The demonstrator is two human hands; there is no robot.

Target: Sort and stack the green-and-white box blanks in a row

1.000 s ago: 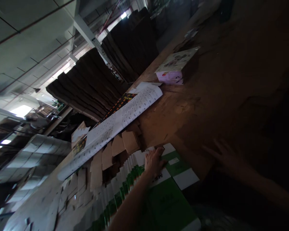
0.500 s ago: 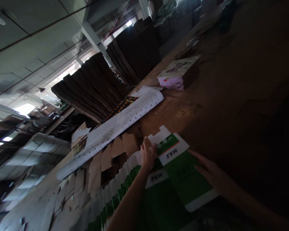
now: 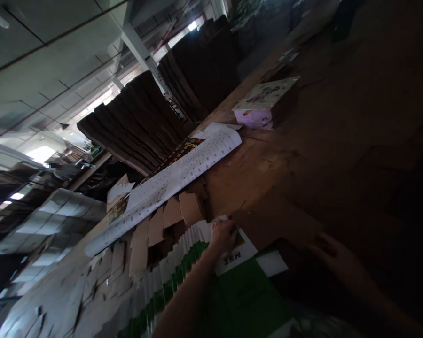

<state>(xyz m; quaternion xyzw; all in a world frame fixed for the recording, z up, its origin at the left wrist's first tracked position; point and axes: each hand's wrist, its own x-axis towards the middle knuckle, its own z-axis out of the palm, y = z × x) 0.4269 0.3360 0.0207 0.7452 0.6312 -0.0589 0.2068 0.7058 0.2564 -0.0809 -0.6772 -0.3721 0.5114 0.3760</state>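
Note:
My left hand (image 3: 223, 236) is closed over the top flaps of a green and white printed carton (image 3: 257, 295) marked MSZ, at the front of a fanned row. To its right, a plain brown cardboard panel (image 3: 278, 220) lies over the table, with a white patch and dark green showing below it. My right hand (image 3: 333, 256) is in deep shadow, its fingers pinched at the right edge of this panel. A row of flat green and white cartons (image 3: 176, 277) leans left of my left forearm. The lower parts of the cartons are dark.
Brown cardboard pieces (image 3: 164, 220) lie beyond the row. A long curled printed sheet (image 3: 169, 188) runs along the table (image 3: 246, 183). Farther back sits a pink and white pack (image 3: 257, 117). Tall stacks of cardboard (image 3: 134, 122) and white boxes (image 3: 56, 220) stand behind.
The front printed carton has swung away, and brown cardboard now shows between my hands. My right hand has moved right and slightly down. My left hand has dropped lower onto the row's front carton.

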